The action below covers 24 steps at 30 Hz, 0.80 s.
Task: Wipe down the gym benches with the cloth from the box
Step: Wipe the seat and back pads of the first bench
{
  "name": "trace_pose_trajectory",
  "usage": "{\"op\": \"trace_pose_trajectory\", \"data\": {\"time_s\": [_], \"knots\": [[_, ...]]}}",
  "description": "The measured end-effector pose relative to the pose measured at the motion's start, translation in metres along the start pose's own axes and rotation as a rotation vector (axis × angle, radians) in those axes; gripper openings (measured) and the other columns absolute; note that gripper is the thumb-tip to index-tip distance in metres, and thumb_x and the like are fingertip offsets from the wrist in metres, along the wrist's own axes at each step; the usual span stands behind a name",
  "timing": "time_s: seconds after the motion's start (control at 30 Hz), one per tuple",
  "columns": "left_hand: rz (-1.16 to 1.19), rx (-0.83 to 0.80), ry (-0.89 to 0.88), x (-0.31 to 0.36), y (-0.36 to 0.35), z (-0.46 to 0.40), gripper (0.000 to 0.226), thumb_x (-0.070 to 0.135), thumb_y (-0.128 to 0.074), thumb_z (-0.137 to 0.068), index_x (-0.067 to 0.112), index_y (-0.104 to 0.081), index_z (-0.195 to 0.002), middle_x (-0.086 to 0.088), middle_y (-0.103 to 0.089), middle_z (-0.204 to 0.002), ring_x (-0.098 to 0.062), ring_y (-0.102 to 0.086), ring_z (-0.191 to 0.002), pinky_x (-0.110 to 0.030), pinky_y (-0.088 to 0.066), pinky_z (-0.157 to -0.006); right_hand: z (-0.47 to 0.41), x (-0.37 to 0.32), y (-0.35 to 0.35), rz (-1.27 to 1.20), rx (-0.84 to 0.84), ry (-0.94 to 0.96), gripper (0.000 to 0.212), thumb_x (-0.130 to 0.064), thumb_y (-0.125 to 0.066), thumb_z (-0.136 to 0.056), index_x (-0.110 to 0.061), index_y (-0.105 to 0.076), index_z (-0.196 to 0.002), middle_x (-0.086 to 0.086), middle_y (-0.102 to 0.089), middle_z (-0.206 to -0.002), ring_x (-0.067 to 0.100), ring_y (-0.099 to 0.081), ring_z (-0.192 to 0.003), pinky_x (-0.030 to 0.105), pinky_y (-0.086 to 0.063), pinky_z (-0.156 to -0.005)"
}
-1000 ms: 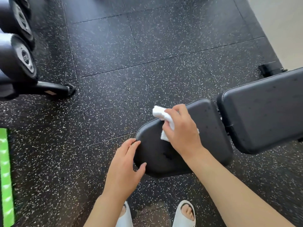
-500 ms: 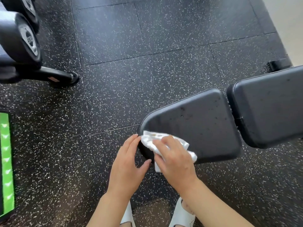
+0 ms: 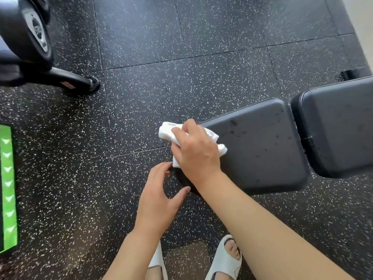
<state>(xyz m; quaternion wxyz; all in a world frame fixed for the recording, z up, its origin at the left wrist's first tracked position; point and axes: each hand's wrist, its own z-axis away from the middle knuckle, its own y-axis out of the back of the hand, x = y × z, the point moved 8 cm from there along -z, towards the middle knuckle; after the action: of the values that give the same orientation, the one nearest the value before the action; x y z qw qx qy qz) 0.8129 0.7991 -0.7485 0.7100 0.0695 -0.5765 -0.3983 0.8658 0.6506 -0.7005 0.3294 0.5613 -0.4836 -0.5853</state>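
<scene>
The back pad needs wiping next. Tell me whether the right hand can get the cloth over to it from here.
Probably yes. The right hand grips the cloth on the seat pad, and the back pad sits just beyond a narrow gap, with nothing lying on either pad.

The person's right hand (image 3: 196, 150) is reaching forward with a bare forearm stretched out, palm facing down, fingers curling over the white cloth (image 3: 167, 132) and pressing it. The left hand (image 3: 159, 196) is staying nearer, just left of it, fingers relaxed, thumb spread, holding nothing.
</scene>
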Motion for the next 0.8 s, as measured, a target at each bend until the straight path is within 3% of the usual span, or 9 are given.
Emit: {"op": "trace_pose_trajectory", "data": {"time_s": [0.1,0.23,0.4,0.57,0.67,0.8], "knots": [[-0.003,-0.005,-0.037,0.001,0.0,-0.001,0.075,0.037,-0.086,-0.08,0.033,-0.049,-0.146,0.023,-0.05,-0.143,0.001,-0.05,-0.134,-0.023,-0.044,-0.11,0.051,0.007,0.009,-0.037,0.0,0.087,0.022,-0.026,-0.067,-0.093,-0.019,-0.07,-0.114,0.002,-0.059,-0.104,0.023,-0.058,-0.085,0.034,-0.047,-0.064],[0.001,-0.029,-0.018,-0.003,-0.005,0.001,0.084,0.042,-0.088,-0.079,0.034,-0.045,-0.15,0.022,-0.049,-0.146,-0.006,-0.048,-0.139,-0.033,-0.044,-0.115,0.105,0.039,0.023,-0.062,-0.028,0.162,0.03,-0.025,-0.065,-0.098,-0.021,-0.068,-0.128,0.0,-0.059,-0.108,0.022,-0.059,-0.09,0.033,-0.051,-0.071],[-0.001,0.014,-0.026,-0.005,-0.003,0.001,0.091,0.043,-0.093,-0.074,0.03,-0.046,-0.151,0.02,-0.05,-0.149,-0.002,-0.046,-0.141,-0.037,-0.043,-0.117,0.06,0.029,0.021,0.017,0.044,0.144,0.029,-0.024,-0.069,-0.093,-0.018,-0.072,-0.121,0.003,-0.062,-0.104,0.025,-0.063,-0.086,0.034,-0.047,-0.064],[0.067,0.068,-0.003,-0.012,-0.006,0.0,0.092,0.044,-0.097,-0.067,0.034,-0.051,-0.146,0.026,-0.053,-0.144,-0.005,-0.053,-0.136,-0.041,-0.05,-0.11,-0.017,-0.008,-0.008,0.07,0.022,0.05,0.014,-0.028,-0.067,-0.092,-0.016,-0.07,-0.099,0.004,-0.058,-0.1,0.023,-0.056,-0.08,0.033,-0.034,-0.053],[0.078,0.085,-0.004,-0.013,-0.006,0.001,0.086,0.04,-0.095,-0.069,0.036,-0.053,-0.143,0.025,-0.056,-0.14,-0.005,-0.055,-0.133,-0.04,-0.052,-0.107,0.015,-0.009,-0.005,0.015,0.043,0.049,0.017,-0.025,-0.064,-0.092,-0.017,-0.069,-0.106,0.005,-0.058,-0.103,0.024,-0.055,-0.081,0.038,-0.045,-0.058],[0.067,0.066,-0.034,-0.008,-0.006,0.002,0.08,0.036,-0.09,-0.071,0.042,-0.051,-0.141,0.022,-0.057,-0.14,-0.005,-0.056,-0.13,-0.033,-0.05,-0.104,0.095,0.007,0.012,-0.006,0.036,0.161,0.033,-0.02,-0.067,-0.089,-0.018,-0.071,-0.122,0.004,-0.062,-0.103,0.024,-0.057,-0.083,0.038,-0.049,-0.071]]}}
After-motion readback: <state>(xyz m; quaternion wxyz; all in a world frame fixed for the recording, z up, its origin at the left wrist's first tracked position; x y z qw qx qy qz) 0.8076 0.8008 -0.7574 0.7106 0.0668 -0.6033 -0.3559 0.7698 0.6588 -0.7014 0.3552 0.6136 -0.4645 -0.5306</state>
